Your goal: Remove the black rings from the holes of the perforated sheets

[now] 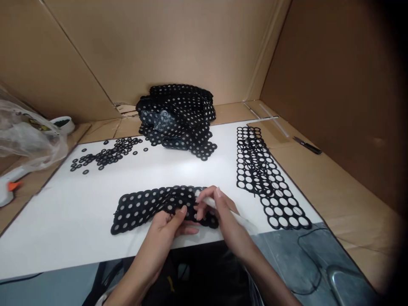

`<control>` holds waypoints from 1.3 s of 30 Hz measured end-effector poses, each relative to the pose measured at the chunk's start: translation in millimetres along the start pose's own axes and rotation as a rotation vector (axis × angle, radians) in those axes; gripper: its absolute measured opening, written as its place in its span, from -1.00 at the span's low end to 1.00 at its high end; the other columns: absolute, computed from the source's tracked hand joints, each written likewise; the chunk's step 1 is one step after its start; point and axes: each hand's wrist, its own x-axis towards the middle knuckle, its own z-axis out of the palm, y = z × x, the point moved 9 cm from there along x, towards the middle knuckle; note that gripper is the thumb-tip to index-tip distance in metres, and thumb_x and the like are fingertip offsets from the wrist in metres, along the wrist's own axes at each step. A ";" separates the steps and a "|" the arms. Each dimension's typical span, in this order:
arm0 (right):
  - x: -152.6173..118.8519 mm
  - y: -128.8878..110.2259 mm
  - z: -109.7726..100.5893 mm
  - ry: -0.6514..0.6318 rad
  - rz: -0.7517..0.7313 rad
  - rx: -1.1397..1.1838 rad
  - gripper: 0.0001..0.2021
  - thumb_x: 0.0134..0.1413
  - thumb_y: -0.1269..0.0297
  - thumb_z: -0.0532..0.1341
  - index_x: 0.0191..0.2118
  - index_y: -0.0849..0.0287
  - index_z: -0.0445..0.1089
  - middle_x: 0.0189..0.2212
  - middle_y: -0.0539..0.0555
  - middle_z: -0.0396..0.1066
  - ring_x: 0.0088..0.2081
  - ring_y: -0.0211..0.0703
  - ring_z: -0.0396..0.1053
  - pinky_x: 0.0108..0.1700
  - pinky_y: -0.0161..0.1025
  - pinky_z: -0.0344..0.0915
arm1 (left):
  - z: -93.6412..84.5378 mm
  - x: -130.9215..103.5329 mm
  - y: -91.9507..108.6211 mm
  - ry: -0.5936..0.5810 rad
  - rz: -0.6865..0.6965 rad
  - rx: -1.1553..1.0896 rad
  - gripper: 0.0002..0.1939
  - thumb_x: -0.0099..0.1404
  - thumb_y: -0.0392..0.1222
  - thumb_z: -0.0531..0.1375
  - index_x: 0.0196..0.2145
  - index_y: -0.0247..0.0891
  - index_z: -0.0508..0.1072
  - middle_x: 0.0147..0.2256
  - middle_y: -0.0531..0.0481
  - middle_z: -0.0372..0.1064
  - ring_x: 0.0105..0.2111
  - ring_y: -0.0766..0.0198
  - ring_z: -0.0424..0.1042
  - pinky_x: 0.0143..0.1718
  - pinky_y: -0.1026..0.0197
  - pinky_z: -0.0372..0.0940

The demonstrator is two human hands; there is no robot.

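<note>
A black sheet of joined rings with pale round centres [137, 208] lies on the white board, slightly twisted near its right part. My left hand [168, 225] grips its front edge, with the thumb on top and the fingers below. At the sheet's right end is my right hand [223, 212], its fingers closed around a slim white pen-like stick [208, 202]. The tip of that stick is close to the sheet; whether it touches I cannot tell. Part of the sheet's right end is hidden by my right hand.
A heap of similar dotted sheets [178, 114] stands at the back. Loose small black rings [111, 155] lie at left, and open ring netting [255, 165] at right. A knife [307, 145] rests on cardboard at right; a white glue gun [11, 185] and plastic bag [28, 131] are far left.
</note>
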 end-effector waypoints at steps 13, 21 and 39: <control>-10.1 4.5 -21.1 0.042 0.104 -0.231 -0.74 0.55 0.00 0.23 -0.14 0.06 0.41 -0.27 -0.01 0.54 -0.20 -0.10 0.46 -0.14 -0.20 0.35 | -2.2 6.5 -1.3 0.035 -0.089 0.331 -0.27 0.39 0.38 0.29 -0.67 -0.27 0.56 -0.61 -0.20 0.55 -0.63 0.12 0.55 -0.44 0.21 0.42; -13.4 9.3 -18.9 0.014 0.081 -0.224 -0.89 0.43 0.28 0.29 -0.09 0.04 0.31 -0.23 -0.01 0.55 -0.21 -0.10 0.54 -0.22 -0.23 0.39 | -7.7 7.1 -2.7 0.047 -0.112 0.443 -0.18 0.44 0.46 0.18 -0.71 -0.24 0.57 -0.70 -0.18 0.46 -0.64 0.15 0.50 -0.41 0.21 0.34; -9.0 -3.9 -11.5 -0.023 0.077 -0.396 -0.86 0.29 0.46 0.25 -0.23 0.05 0.34 -0.31 -0.11 0.50 -0.34 -0.23 0.44 -0.35 -0.30 0.29 | -16.0 1.9 -1.6 0.200 -0.109 0.574 -0.15 0.45 0.46 0.16 -0.79 -0.17 0.45 -0.82 -0.09 0.28 -0.71 0.25 0.31 -0.53 0.24 0.26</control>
